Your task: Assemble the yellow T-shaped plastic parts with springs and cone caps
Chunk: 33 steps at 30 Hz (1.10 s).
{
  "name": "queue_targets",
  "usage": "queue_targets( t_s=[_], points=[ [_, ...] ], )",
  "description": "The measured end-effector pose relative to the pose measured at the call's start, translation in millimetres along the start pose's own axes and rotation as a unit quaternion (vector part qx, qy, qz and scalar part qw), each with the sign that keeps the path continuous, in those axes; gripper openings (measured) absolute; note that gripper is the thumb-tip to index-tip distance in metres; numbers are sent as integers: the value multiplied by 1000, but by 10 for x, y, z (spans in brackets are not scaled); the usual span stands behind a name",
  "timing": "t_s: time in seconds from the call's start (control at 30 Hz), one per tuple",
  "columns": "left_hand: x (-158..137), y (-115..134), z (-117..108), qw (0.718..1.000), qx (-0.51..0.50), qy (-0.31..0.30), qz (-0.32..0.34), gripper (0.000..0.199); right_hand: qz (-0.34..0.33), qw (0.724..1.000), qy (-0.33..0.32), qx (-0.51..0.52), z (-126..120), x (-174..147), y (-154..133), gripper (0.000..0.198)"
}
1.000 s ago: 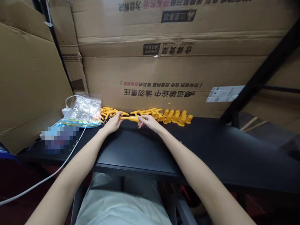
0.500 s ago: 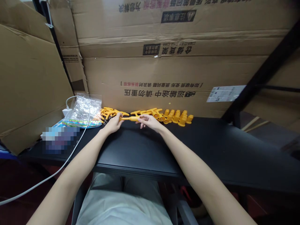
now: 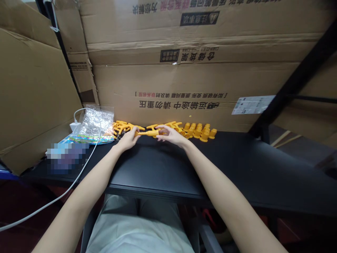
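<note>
A yellow plastic rod point(image 3: 147, 133) with a ridged, narrow shaft and a wider right end lies level between my two hands, just above the black table. My left hand point(image 3: 128, 139) is closed around its left end, which the fingers partly hide. At the wider end, my right hand point(image 3: 172, 136) has its thumb and fingers curled on the tip. Behind my left hand lie yellow branched handle pieces point(image 3: 121, 126), with more yellow handle pieces point(image 3: 172, 124) behind the right. Several yellow flanged cups point(image 3: 198, 131) stand or lie to the right of my right hand.
A clear plastic bag point(image 3: 97, 119) with a colourful edge and a white cable point(image 3: 88, 163) are at the left of the black table point(image 3: 158, 168). Tall cardboard point(image 3: 168, 80) closes off the back. A black post point(image 3: 295, 77) slants up at the right.
My right hand has shifted slightly right along the rod, and its fingers have changed their grip, baring more of the wider end. My left hand stays nearly still.
</note>
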State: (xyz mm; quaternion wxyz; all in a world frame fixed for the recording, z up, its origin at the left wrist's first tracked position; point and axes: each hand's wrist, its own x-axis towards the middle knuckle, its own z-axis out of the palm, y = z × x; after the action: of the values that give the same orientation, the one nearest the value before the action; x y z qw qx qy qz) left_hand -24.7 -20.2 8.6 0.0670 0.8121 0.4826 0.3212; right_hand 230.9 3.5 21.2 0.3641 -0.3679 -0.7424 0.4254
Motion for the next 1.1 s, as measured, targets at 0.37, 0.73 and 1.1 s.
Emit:
queue_targets(
  t_s=[0.37,0.73,1.1],
  points=[
    [7,34,-15,1000,-3,13,-7,16,35,998,43,-6,105,62,-47,31],
    [12,-2,-9,1000,-14,-8,-19,19,28,999,19,13,64,58,11,37],
    [12,1,3,1000,-9,-4,-25,19,43,999,6,2,80,46,11,44]
  ],
)
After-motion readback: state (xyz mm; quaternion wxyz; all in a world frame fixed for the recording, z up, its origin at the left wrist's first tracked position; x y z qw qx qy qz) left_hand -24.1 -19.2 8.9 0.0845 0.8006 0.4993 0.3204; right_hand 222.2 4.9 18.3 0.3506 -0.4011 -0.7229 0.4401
